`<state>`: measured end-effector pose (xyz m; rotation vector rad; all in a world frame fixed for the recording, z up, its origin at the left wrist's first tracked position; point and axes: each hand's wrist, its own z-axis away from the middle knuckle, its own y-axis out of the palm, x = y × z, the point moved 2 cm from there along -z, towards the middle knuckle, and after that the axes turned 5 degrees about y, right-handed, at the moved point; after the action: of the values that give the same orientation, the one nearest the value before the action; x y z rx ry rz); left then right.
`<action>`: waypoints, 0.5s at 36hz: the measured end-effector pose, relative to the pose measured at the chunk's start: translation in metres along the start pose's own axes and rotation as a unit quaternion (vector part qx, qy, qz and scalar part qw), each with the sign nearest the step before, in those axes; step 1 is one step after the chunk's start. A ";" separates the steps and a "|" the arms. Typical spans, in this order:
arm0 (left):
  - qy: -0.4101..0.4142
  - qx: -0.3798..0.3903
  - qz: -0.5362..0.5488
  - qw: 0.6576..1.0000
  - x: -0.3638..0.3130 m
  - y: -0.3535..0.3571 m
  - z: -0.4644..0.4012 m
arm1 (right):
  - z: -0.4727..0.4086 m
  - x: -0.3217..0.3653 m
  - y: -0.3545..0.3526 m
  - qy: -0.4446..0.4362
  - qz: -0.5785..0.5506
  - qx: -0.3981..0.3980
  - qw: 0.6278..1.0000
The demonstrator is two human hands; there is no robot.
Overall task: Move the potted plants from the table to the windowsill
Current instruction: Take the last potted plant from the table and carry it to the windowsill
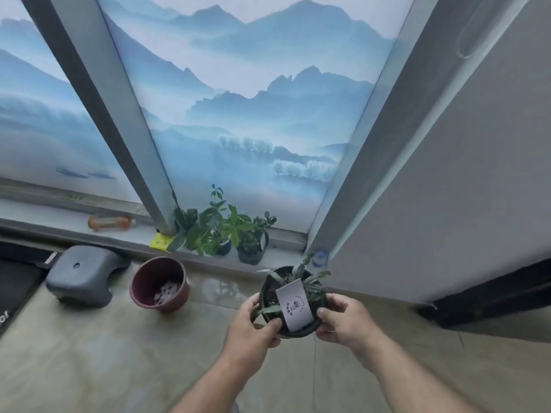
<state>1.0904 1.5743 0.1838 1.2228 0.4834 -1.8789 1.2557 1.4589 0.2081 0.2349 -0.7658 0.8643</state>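
While the small black plastic pot of spiky green leaves with a white card label (pixel 290 299) is gripped at its rim by the left hand (pixel 253 320) and right hand (pixel 343 318), short of the grey windowsill (pixel 280 251), it is best kept level and set down near the sill's right corner, beside the green potted plants (pixel 226 234).

Both hands hold a small black potted plant (pixel 290 302) above the floor, left hand (pixel 253 324) and right hand (pixel 346 318) gripping opposite rims. A white label card (pixel 295 307) stands in the pot. On the windowsill (pixel 283 254) sit leafy potted plants (pixel 220 231), a wooden dumbbell (pixel 109 223), a yellow tag (pixel 161 242). On the floor: an empty maroon pot (pixel 159 283), a grey stool (pixel 85 275). A mountain-print blind (pixel 253 114) covers the window.
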 end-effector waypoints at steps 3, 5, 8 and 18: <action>-0.008 -0.005 -0.011 1.000 0.006 0.005 -0.050 | -0.050 0.007 0.000 0.018 0.000 -0.003 1.000; -0.013 -0.012 -0.014 1.000 0.021 0.011 -0.091 | -0.094 0.007 -0.003 0.027 0.001 -0.002 1.000; -0.021 -0.021 -0.018 0.999 0.054 0.019 -0.157 | -0.170 -0.002 -0.005 0.043 0.015 -0.003 0.999; -0.042 -0.097 0.008 0.994 0.220 0.047 -0.362 | -0.437 -0.053 -0.011 0.034 0.152 -0.016 0.988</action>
<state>1.2919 1.7013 -0.1694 1.0140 0.5944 -1.8154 1.4658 1.6295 -0.1399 0.0585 -0.7626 1.1421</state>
